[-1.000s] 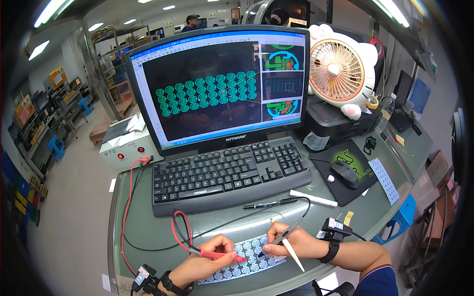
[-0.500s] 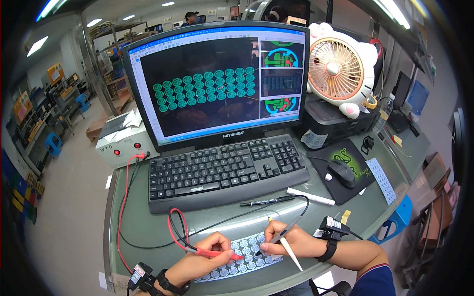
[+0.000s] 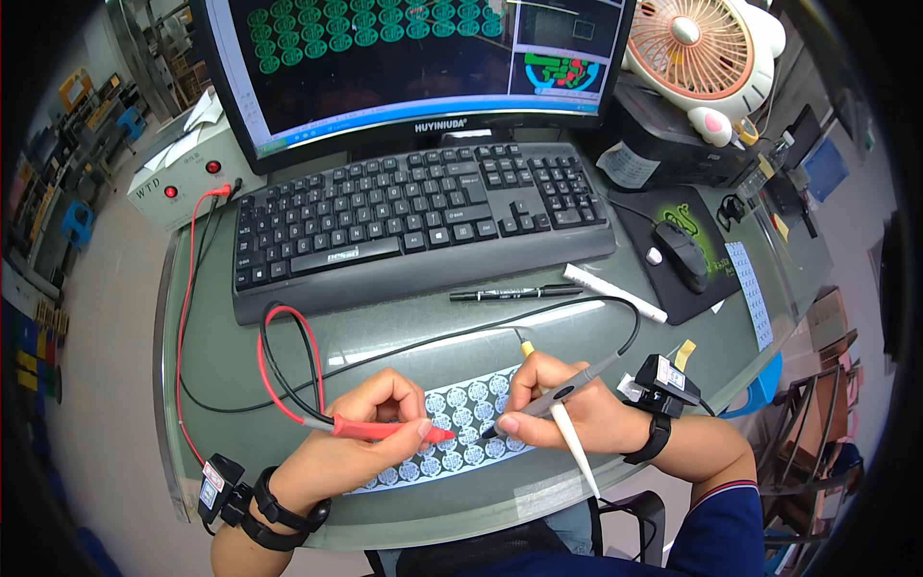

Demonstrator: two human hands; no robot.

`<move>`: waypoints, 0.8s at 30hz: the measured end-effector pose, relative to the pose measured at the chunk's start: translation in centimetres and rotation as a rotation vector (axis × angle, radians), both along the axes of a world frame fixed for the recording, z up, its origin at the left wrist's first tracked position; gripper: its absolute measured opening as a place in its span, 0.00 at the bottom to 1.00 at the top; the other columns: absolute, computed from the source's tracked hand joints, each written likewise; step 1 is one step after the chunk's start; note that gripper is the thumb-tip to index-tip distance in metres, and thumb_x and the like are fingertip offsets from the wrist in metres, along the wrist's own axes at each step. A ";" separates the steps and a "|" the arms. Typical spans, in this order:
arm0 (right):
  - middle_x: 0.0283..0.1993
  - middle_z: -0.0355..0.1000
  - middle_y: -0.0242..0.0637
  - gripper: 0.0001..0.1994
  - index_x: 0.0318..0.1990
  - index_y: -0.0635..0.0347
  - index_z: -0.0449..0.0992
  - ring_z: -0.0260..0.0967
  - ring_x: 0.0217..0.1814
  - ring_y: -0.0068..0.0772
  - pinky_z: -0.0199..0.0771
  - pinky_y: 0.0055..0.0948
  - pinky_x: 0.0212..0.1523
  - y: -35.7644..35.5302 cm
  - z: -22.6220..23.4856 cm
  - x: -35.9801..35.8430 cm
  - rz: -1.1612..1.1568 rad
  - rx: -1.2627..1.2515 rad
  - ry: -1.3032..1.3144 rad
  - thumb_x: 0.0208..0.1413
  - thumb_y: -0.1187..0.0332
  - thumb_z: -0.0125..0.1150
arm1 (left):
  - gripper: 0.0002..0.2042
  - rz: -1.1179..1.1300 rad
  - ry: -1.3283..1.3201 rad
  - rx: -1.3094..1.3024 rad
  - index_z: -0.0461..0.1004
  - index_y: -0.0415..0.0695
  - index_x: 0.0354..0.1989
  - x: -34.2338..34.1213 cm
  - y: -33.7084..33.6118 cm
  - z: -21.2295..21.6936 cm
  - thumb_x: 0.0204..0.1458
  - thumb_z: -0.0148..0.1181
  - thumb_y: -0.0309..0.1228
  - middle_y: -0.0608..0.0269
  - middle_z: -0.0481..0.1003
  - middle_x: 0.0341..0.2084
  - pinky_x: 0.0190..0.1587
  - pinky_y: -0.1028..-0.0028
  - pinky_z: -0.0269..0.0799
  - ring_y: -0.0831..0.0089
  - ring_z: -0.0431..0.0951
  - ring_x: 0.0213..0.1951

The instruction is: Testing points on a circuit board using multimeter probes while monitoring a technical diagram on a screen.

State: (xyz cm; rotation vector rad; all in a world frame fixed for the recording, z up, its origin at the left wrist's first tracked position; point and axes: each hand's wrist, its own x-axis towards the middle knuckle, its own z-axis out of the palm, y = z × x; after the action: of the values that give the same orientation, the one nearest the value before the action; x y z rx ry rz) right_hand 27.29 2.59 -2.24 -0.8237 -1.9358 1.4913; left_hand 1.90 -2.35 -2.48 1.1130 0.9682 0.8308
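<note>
Holds a red probe (image 3: 370,430) in the left hand (image 3: 351,457), with the grip closed around its barrel and the tip pointing right over a disc-patterned panel (image 3: 464,420). Holds a gray probe (image 3: 580,381) in the right hand (image 3: 601,423), pinched firmly in the grip, slanting the black tip down and left, near the red one. Carries a white tool (image 3: 575,447) in the same right hand, crossing behind the gray probe. Cannot tell whether either tip touches the panel. Has the panel lying flat on the table (image 3: 231,356), partly covered by both hands. Has looped leads (image 3: 260,351) beside the left hand, and a black marker (image 3: 510,292) and a white marker (image 3: 620,296) just in front of the keyboard (image 3: 413,221). To the right, has a mouse (image 3: 681,252) on a dark pad (image 3: 663,288), with a patterned strip (image 3: 750,293) beside it; to the far left, a box (image 3: 197,188); beyond the keyboard, a lit monitor (image 3: 385,87).
</note>
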 end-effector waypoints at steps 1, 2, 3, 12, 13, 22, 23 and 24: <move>0.28 0.68 0.27 0.12 0.32 0.60 0.67 0.64 0.27 0.14 0.63 0.19 0.26 0.0 0.1 0.0 0.004 -0.029 -0.023 0.54 0.68 0.67 | 0.08 -0.001 0.016 0.013 0.63 0.41 0.34 0.0 -0.1 0.0 0.56 0.58 0.24 0.68 0.68 0.33 0.37 0.80 0.70 0.83 0.73 0.36; 0.28 0.68 0.27 0.12 0.32 0.60 0.67 0.64 0.27 0.14 0.63 0.19 0.26 0.0 0.1 0.1 0.006 -0.040 -0.025 0.54 0.68 0.67 | 0.08 0.000 0.014 0.002 0.63 0.41 0.34 0.0 -0.1 0.1 0.56 0.58 0.24 0.68 0.68 0.33 0.37 0.80 0.70 0.83 0.73 0.36; 0.28 0.68 0.27 0.12 0.32 0.60 0.67 0.64 0.27 0.14 0.64 0.19 0.26 0.0 0.0 0.1 0.010 -0.040 -0.032 0.54 0.68 0.67 | 0.08 0.004 0.034 0.010 0.63 0.41 0.33 0.0 -0.2 0.1 0.56 0.58 0.24 0.68 0.68 0.33 0.38 0.80 0.70 0.83 0.73 0.36; 0.27 0.67 0.28 0.12 0.32 0.60 0.67 0.63 0.26 0.14 0.63 0.19 0.25 0.0 -0.3 0.0 0.004 0.011 -0.021 0.53 0.69 0.67 | 0.08 0.022 -0.036 -0.027 0.62 0.42 0.32 -0.1 0.0 0.2 0.57 0.57 0.25 0.69 0.67 0.31 0.36 0.81 0.67 0.86 0.67 0.32; 0.27 0.67 0.28 0.12 0.32 0.60 0.67 0.63 0.26 0.14 0.63 0.19 0.25 0.0 -0.4 -0.1 0.007 0.007 -0.021 0.53 0.69 0.67 | 0.08 0.025 -0.036 -0.031 0.62 0.42 0.32 -0.2 -0.1 0.2 0.57 0.57 0.25 0.69 0.67 0.31 0.36 0.81 0.67 0.86 0.67 0.32; 0.28 0.75 0.34 0.12 0.33 0.61 0.65 0.71 0.27 0.17 0.67 0.19 0.26 0.3 -0.5 0.1 0.040 0.036 -0.079 0.53 0.71 0.67 | 0.08 0.023 -0.029 0.002 0.62 0.42 0.33 -0.1 0.1 -0.3 0.57 0.57 0.25 0.69 0.67 0.32 0.35 0.81 0.66 0.86 0.67 0.32; 0.28 0.75 0.34 0.12 0.33 0.60 0.65 0.71 0.27 0.17 0.67 0.18 0.26 0.4 -0.5 0.1 0.041 0.047 -0.072 0.53 0.72 0.67 | 0.08 0.023 -0.021 0.013 0.62 0.42 0.33 -0.1 0.1 -0.2 0.57 0.57 0.25 0.69 0.67 0.32 0.35 0.82 0.65 0.86 0.67 0.32; 0.28 0.75 0.34 0.12 0.33 0.60 0.65 0.71 0.27 0.17 0.68 0.18 0.26 0.4 -0.6 0.1 0.043 0.055 -0.064 0.53 0.72 0.67 | 0.08 0.023 -0.014 0.022 0.62 0.42 0.33 0.0 0.1 -0.1 0.57 0.57 0.25 0.69 0.67 0.32 0.34 0.82 0.65 0.86 0.67 0.32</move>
State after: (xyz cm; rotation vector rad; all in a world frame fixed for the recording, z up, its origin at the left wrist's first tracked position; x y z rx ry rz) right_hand 27.35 2.99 -2.81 -0.8198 -2.0442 1.4454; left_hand 1.87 -2.24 -2.59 1.1154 0.9637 0.8682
